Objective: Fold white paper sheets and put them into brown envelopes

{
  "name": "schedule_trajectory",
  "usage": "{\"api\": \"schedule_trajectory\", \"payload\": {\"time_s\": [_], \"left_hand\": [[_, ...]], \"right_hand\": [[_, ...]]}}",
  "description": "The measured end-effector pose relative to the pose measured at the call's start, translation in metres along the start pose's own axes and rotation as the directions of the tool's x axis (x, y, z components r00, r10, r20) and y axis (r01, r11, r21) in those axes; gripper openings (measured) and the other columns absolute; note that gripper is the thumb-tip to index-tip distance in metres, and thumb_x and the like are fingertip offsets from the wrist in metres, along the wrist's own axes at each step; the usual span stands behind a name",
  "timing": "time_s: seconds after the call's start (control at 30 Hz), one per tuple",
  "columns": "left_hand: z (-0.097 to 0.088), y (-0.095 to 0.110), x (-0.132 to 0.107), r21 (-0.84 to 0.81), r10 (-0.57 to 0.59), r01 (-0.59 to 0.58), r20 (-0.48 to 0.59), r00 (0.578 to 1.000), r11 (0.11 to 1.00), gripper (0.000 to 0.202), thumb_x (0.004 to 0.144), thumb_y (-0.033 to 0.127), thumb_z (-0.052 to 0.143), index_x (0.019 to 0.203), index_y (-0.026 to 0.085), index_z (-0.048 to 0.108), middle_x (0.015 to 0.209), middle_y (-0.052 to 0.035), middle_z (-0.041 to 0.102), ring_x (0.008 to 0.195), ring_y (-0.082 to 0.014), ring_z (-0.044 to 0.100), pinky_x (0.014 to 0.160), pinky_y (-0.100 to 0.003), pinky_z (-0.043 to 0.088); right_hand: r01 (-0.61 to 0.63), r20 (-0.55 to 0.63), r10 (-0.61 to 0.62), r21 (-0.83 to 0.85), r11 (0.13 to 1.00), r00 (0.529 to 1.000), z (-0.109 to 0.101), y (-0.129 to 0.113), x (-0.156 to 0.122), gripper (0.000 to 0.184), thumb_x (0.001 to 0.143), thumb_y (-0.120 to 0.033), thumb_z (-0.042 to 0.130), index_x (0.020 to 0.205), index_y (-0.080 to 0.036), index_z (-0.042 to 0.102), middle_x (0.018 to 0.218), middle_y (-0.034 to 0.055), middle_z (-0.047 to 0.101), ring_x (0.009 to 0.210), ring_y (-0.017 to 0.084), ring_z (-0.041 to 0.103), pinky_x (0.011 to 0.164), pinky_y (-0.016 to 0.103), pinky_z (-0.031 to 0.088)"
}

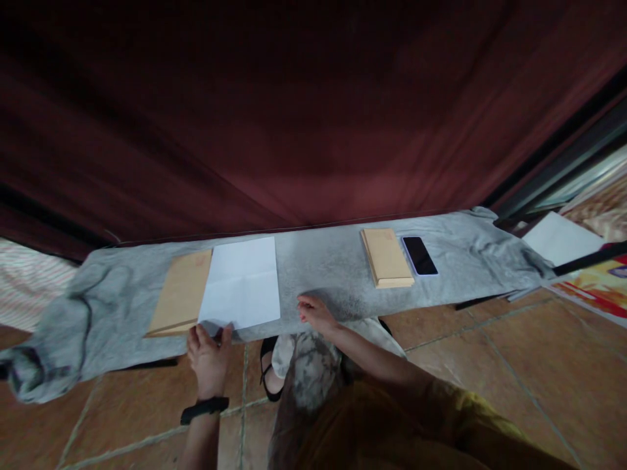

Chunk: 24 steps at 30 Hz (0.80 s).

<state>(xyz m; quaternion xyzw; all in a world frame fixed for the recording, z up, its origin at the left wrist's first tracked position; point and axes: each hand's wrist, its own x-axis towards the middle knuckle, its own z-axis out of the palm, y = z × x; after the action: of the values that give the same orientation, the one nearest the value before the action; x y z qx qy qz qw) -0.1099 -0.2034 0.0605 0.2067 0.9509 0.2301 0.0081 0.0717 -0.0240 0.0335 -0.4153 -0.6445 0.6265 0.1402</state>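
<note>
My left hand (pixel 208 356), with a black band on its wrist, rests at the near left corner of a white sheet of paper (pixel 242 284). Its thumb and fingers are apart, touching the sheet's near edge. Beside the sheet on the left lies a brown paper envelope (pixel 181 287), its near end slightly raised next to my fingers. The paper shows faint fold creases and lies flat. My right hand (pixel 316 314) hovers over the near edge of the cloth, right of the sheet, its fingers curled together with nothing visible in them.
A stack of brown envelopes (pixel 386 256) lies toward the right on the grey cloth (pixel 323 261), with a dark-screened phone (pixel 420 255) beside it. A dark red curtain (pixel 304 143) hangs behind. Papers (pixel 561 238) lie at the far right. Below is tiled floor (pixel 470 352).
</note>
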Motion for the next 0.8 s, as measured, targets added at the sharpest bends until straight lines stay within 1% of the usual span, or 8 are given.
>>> {"api": "schedule_trajectory", "payload": {"time_s": [0.1,0.17,0.27,0.33,0.43,0.53,0.67,0.8], "left_hand": [[-0.003,0.006,-0.003,0.027,-0.032,0.032,-0.002,0.999,0.999,0.082,0.092,0.056,0.044,0.153,0.004,0.029,0.156,-0.0284,0.034,0.145,-0.0451,0.031,0.113,-0.066,0.03],[-0.005,0.01,-0.005,0.027,-0.021,0.021,-0.01,1.0,0.999,0.083,0.091,0.058,0.043,0.153,0.004,0.029,0.156,-0.0286,0.035,0.144,-0.0451,0.031,0.112,-0.066,0.031],[-0.007,0.012,-0.007,0.023,-0.011,0.011,-0.015,1.0,1.0,0.085,0.09,0.059,0.046,0.152,0.003,0.029,0.155,-0.0292,0.035,0.143,-0.0465,0.031,0.111,-0.065,0.033],[-0.007,0.012,-0.006,0.02,-0.014,0.014,-0.017,1.0,1.0,0.086,0.089,0.059,0.048,0.152,0.004,0.029,0.154,-0.0294,0.036,0.143,-0.0465,0.032,0.11,-0.066,0.034],[-0.006,0.011,-0.007,0.024,-0.005,0.005,-0.026,1.0,1.0,0.085,0.09,0.057,0.049,0.153,0.004,0.029,0.153,-0.0301,0.037,0.143,-0.046,0.032,0.109,-0.066,0.035],[-0.005,0.01,-0.007,0.028,0.028,-0.026,-0.041,0.999,0.999,0.084,0.09,0.056,0.05,0.152,0.003,0.03,0.152,-0.0304,0.038,0.143,-0.046,0.033,0.109,-0.066,0.036],[-0.004,0.01,-0.009,0.026,0.05,-0.049,-0.056,0.997,0.998,0.082,0.091,0.057,0.05,0.152,0.005,0.031,0.153,-0.0298,0.038,0.142,-0.0462,0.033,0.108,-0.068,0.036],[-0.006,0.012,-0.009,0.024,0.036,-0.036,-0.03,0.999,0.999,0.083,0.091,0.057,0.048,0.152,0.004,0.032,0.153,-0.0304,0.036,0.143,-0.0472,0.032,0.108,-0.068,0.035]], "right_hand": [[-0.046,0.032,0.046,-0.015,0.999,0.998,0.022,-0.012,0.005,0.027,0.084,-0.013,0.052,0.102,-0.021,0.07,0.067,-0.0038,0.061,0.055,0.011,0.058,0.055,0.02,0.049],[-0.054,0.041,0.056,-0.037,0.998,0.998,0.032,-0.018,0.005,0.024,0.083,-0.013,0.053,0.097,-0.021,0.07,0.065,-0.0047,0.06,0.053,0.01,0.055,0.055,0.02,0.047],[-0.052,0.042,0.056,-0.072,0.996,0.998,0.041,-0.024,0.003,0.021,0.083,-0.011,0.054,0.092,-0.022,0.071,0.063,-0.0052,0.057,0.054,0.01,0.054,0.056,0.02,0.046],[-0.052,0.027,0.054,-0.088,0.995,0.998,0.043,-0.026,0.001,0.022,0.082,-0.011,0.056,0.092,-0.022,0.071,0.067,-0.0046,0.059,0.056,0.01,0.054,0.057,0.019,0.046],[-0.052,-0.009,0.051,-0.093,0.994,0.999,0.044,-0.026,-0.002,0.028,0.082,-0.011,0.056,0.101,-0.024,0.072,0.082,-0.0025,0.065,0.062,0.01,0.056,0.061,0.02,0.048],[-0.047,-0.032,0.044,-0.085,0.995,0.999,0.044,-0.027,-0.006,0.034,0.081,-0.01,0.057,0.108,-0.025,0.071,0.095,-0.0008,0.066,0.069,0.011,0.058,0.065,0.022,0.05],[-0.039,-0.043,0.037,-0.054,0.998,0.998,0.044,-0.028,-0.01,0.035,0.082,-0.009,0.059,0.11,-0.026,0.071,0.101,0.0004,0.065,0.073,0.012,0.06,0.068,0.022,0.05],[-0.048,-0.036,0.048,-0.01,0.999,0.998,0.047,-0.029,-0.011,0.028,0.087,-0.015,0.057,0.109,-0.024,0.071,0.101,0.001,0.066,0.071,0.012,0.061,0.064,0.022,0.05]]}}
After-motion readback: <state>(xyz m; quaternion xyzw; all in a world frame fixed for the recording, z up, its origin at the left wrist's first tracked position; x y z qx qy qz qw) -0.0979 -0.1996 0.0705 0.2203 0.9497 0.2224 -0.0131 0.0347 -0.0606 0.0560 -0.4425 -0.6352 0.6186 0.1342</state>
